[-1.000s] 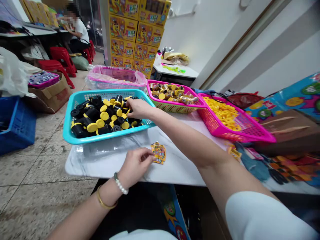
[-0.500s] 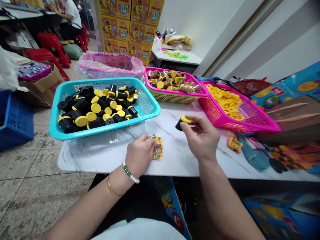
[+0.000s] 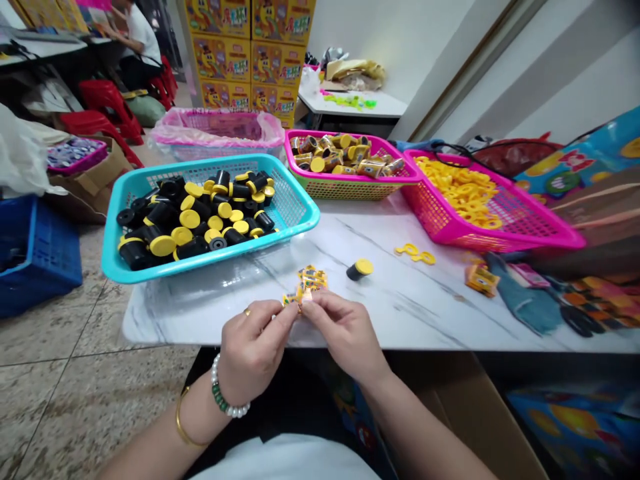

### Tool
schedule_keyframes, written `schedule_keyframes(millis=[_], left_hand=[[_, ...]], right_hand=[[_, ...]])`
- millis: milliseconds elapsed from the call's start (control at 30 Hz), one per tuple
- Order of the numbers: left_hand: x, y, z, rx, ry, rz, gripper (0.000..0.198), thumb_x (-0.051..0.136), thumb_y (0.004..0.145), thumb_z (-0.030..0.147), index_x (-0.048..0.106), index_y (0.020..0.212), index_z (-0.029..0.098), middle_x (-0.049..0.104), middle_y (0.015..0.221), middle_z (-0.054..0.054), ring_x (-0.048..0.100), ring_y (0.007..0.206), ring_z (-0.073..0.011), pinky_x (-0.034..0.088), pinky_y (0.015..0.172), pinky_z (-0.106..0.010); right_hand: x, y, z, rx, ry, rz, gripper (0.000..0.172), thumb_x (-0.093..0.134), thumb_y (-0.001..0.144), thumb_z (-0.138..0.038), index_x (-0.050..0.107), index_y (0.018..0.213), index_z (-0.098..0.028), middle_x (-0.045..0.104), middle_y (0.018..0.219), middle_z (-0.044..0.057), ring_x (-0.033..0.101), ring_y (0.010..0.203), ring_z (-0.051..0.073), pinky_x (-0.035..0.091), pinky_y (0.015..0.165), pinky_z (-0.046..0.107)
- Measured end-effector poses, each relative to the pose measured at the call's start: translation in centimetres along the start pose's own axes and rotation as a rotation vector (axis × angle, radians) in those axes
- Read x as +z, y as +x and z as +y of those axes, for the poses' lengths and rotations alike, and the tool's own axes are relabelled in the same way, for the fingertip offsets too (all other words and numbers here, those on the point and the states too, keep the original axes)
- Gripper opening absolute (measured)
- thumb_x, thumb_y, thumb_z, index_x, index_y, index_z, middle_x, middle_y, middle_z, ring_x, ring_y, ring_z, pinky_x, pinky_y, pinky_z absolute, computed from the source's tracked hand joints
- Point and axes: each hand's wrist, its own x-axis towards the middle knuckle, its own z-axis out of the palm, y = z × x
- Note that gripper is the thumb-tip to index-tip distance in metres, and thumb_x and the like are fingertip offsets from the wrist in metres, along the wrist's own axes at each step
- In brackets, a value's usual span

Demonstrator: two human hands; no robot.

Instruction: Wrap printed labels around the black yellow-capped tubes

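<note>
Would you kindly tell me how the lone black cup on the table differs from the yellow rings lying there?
The cup is black with a yellow cap, while the rings are yellow all over. The cup is chunky; the rings are thin and flat, with open holes. The cup is nearer the right hand than the rings are. Both rest on the table, and neither is held.

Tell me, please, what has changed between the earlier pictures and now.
The right hand took a yellow-capped black cup from the turquoise basket, brought it rightward, let it go on the table, then moved left to join the left hand, both grips now meeting at the printed pieces. The left hand stayed near those pieces; the turquoise basket stayed put.
</note>
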Motion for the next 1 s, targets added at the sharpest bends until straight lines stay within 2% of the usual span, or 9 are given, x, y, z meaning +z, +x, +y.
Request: schedule_keyframes(millis=[67,167,233,300,600,733,833,933,1000], left_hand=[[-0.7,-0.1,0.3,-0.113,-0.087,0.018,0.027,0.068,0.086,0.006,0.071,0.113,0.012,0.072,0.089,-0.008,0.067,0.074,-0.0130,0.053,0.066,-0.020],[-2.2,0.3,0.8,-0.326,-0.202,0.091,0.013,0.069,0.086,0.008,0.073,0.098,0.013,0.070,0.079,-0.004,0.062,0.065,-0.0089,0.050,0.060,-0.017],[-3.1,0.6,1.1,-0.390,-0.249,0.127,0.007,0.068,0.086,0.008,0.073,0.088,0.014,0.067,0.070,-0.001,0.058,0.059,-0.0071,0.048,0.056,-0.016],[-3.5,0.8,1.4,-0.403,-0.285,0.142,0.007,0.068,0.086,0.009,0.073,0.086,0.014,0.065,0.066,0.001,0.055,0.056,-0.0062,0.046,0.054,-0.015],[-2.5,0.5,1.0,-0.532,-0.358,0.154,0.010,0.071,0.085,0.015,0.079,0.092,0.014,0.063,0.063,0.000,0.053,0.052,-0.0068,0.045,0.050,-0.017],[-1.7,0.4,0.7,-0.632,-0.468,0.192,0.004,0.079,0.078,0.018,0.079,0.081,0.017,0.067,0.071,-0.002,0.053,0.052,-0.0072,0.044,0.047,-0.018],[-1.7,0.5,0.5,-0.827,-0.581,0.196,0.003,0.081,0.072,0.020,0.078,0.073,0.019,0.070,0.072,-0.003,0.057,0.054,-0.0089,0.046,0.048,-0.019],[-2.0,0.9,0.2,-1.116,-0.738,0.056,0.011,0.081,0.073,0.027,0.077,0.075,0.017,0.063,0.053,0.001,0.051,0.040,-0.0080,0.038,0.039,-0.018],[-2.3,1.2,-0.2,-1.263,-0.878,-0.032,0.021,0.081,0.073,0.035,0.074,0.075,0.016,0.056,0.044,0.003,0.042,0.032,-0.0058,0.028,0.034,-0.017]], right_hand=[[1.1,0.0,0.3,0.044,0.079,0.069,0.035,0.063,0.092,-0.043,0.064,0.068,-0.017,0.061,0.064,0.000,0.055,0.061,0.014,0.047,0.060,0.026],[2.0,0.2,0.4,-0.025,0.048,0.203,0.039,0.060,0.094,-0.042,0.057,0.064,-0.018,0.052,0.059,-0.002,0.047,0.057,0.012,0.041,0.055,0.024],[2.4,0.1,0.3,-0.107,-0.018,0.233,0.040,0.057,0.097,-0.039,0.057,0.063,-0.018,0.050,0.059,-0.002,0.045,0.057,0.012,0.039,0.056,0.024],[2.9,0.0,0.3,-0.170,-0.064,0.216,0.040,0.055,0.099,-0.036,0.057,0.063,-0.018,0.051,0.060,-0.002,0.046,0.058,0.012,0.039,0.057,0.025],[3.9,-0.3,0.8,-0.298,-0.143,0.188,0.036,0.054,0.100,-0.023,0.053,0.065,-0.019,0.048,0.062,-0.004,0.046,0.059,0.010,0.039,0.060,0.024],[4.2,-0.3,0.9,-0.406,-0.232,0.182,0.031,0.055,0.098,-0.018,0.054,0.067,-0.019,0.051,0.064,-0.002,0.049,0.062,0.012,0.042,0.064,0.026],[4.8,-0.4,0.9,-0.476,-0.319,0.162,0.024,0.055,0.097,-0.018,0.059,0.074,-0.020,0.055,0.068,0.000,0.052,0.066,0.015,0.044,0.066,0.029],[4.2,0.0,0.6,-0.511,-0.393,0.101,0.023,0.053,0.098,-0.020,0.063,0.077,-0.021,0.059,0.070,0.002,0.056,0.068,0.017,0.048,0.067,0.031],[2.3,0.7,0.6,-0.568,-0.530,0.153,0.017,0.055,0.098,-0.023,0.069,0.088,-0.020,0.066,0.083,0.007,0.062,0.080,0.021,0.052,0.076,0.035]])
